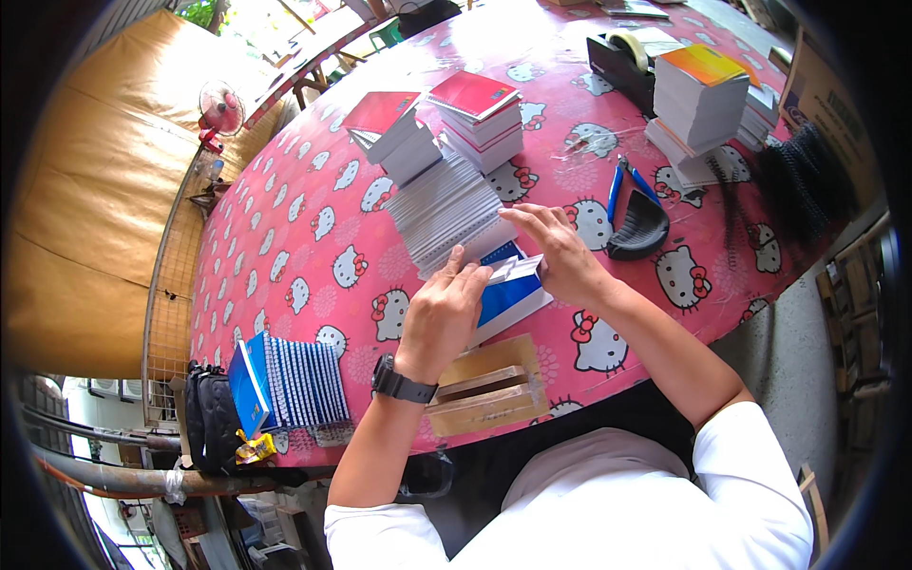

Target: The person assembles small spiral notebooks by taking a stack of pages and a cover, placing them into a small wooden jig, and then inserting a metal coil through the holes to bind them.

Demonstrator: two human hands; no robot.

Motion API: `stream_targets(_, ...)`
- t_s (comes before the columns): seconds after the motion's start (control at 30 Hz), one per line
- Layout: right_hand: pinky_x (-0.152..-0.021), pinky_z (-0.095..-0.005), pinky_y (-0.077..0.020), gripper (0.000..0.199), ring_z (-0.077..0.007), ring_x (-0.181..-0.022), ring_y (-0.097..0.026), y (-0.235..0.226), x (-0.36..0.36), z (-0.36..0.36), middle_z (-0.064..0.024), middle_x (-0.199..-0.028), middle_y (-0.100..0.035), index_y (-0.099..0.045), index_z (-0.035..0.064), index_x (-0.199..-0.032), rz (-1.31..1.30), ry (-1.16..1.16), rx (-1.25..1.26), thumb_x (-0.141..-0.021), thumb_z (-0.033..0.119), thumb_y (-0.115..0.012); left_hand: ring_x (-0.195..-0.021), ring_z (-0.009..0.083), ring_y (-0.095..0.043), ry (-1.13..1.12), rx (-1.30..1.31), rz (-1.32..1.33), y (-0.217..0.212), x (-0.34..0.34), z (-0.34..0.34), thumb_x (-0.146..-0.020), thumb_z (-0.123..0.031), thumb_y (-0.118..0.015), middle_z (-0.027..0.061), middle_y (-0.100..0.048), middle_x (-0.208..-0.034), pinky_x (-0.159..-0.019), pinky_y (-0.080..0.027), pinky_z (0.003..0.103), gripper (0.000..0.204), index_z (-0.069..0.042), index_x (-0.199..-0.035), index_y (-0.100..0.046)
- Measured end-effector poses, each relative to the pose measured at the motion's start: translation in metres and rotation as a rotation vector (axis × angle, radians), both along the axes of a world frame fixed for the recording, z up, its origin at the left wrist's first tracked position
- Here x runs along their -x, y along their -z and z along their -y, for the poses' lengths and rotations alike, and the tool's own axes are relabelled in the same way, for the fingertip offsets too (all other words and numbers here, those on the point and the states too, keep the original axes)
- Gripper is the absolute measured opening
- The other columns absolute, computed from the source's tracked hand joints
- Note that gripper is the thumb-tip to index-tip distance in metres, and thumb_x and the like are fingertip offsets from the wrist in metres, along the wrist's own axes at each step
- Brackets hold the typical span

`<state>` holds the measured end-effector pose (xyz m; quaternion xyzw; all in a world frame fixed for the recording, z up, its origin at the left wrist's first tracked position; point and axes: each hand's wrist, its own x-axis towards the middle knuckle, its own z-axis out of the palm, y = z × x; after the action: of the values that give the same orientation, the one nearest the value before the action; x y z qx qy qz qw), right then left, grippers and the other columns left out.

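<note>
Low over the table, my left hand (pixel 443 312) closes its fingers at the left end of a blue-covered booklet (pixel 511 297) with white pages. Its fingertips also lie by the near end of a long row of white-edged booklets (pixel 446 211). My right hand (pixel 562 255) stretches its fingers to that row's right corner, while its lower side is at the blue booklet's right end. The right thumb is mostly hidden. Just beyond the row stand two stacks of red-covered booklets (pixel 382 112). A brown cardboard piece with slots (pixel 489 388) lies nearest me.
Blue spiral-bound notebooks (pixel 302 382) stand at the left front beside a black bag (pixel 211 418). Right of my hands lie blue-handled pliers (pixel 617 185) and a black curved tray (pixel 638 228). A tape dispenser (pixel 622 71), a yellow-topped booklet stack (pixel 701 95) and black binding coils (pixel 807 176) stand farther right.
</note>
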<state>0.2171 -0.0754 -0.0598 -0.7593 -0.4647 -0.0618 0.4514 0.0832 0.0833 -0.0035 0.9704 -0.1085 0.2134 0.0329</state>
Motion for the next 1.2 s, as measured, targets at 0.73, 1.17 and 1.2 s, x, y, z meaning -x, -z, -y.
stream_targets(0.73,-0.100,-0.0441,-0.0407,0.079,-0.0340,-0.121,-0.046,-0.011,-0.009,0.009,-0.0132,-0.130,-0.048,-0.040,0.0205,-0.141,0.095,-0.006,0.212,-0.071,-0.009,-0.060,-0.123,0.0277,-0.048,0.011,-0.182,-0.050,-0.002,0.006,-0.005,-0.082,-0.009,-0.064,0.0124,-0.050,-0.137,-0.097,-0.041,0.041,0.018,-0.009,-0.099,-0.059)
stream_targets(1.17,-0.106,-0.0419,-0.0395,0.092,-0.0355,-0.126,-0.042,-0.012,-0.016,0.011,-0.0150,-0.134,-0.047,-0.035,0.0239,-0.146,-0.118,-0.093,0.220,-0.065,-0.016,-0.056,-0.103,0.0282,-0.060,-0.022,0.071,-0.142,-0.005,0.002,-0.003,-0.077,-0.003,-0.065,0.0127,-0.063,-0.111,-0.086,-0.047,0.039,0.032,-0.008,-0.108,-0.061)
stream_targets(1.2,-0.105,-0.0419,-0.0393,0.094,-0.0356,-0.125,-0.043,-0.013,-0.014,0.010,-0.0153,-0.134,-0.047,-0.033,0.0238,-0.147,-0.112,-0.094,0.206,-0.065,-0.017,-0.056,-0.099,0.0296,-0.062,-0.088,0.202,-0.169,-0.006,0.002,-0.006,-0.079,-0.003,-0.064,0.0136,-0.064,-0.106,-0.083,-0.049,0.039,0.031,-0.007,-0.110,-0.061)
